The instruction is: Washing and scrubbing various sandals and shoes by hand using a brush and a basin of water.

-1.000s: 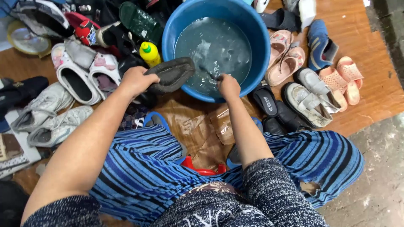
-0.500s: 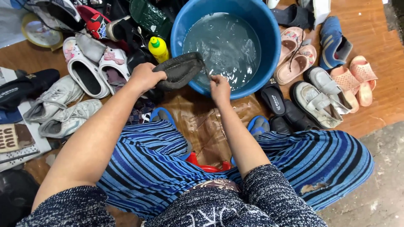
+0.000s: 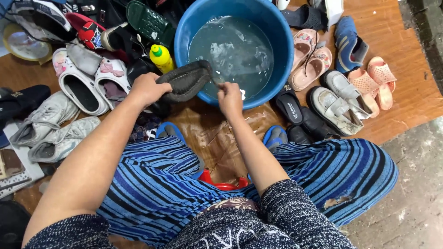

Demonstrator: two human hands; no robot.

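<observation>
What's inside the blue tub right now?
The blue tub holds cloudy grey water with some foam. The dark shoe covers its near-left rim; anything beneath the water stays hidden.

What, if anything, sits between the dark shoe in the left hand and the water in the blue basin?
Nothing visible. The left hand holds the dark shoe over the blue basin rim, its toe already above open water. The right hand is beside it.

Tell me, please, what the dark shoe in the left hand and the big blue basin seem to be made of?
The dark shoe, held by the left hand, looks like knitted or woven fabric: its surface is matte with a fine ribbed texture, though wetness makes this uncertain. The blue basin looks like moulded plastic: a smooth, evenly coloured, slightly glossy rim and wall.
</observation>
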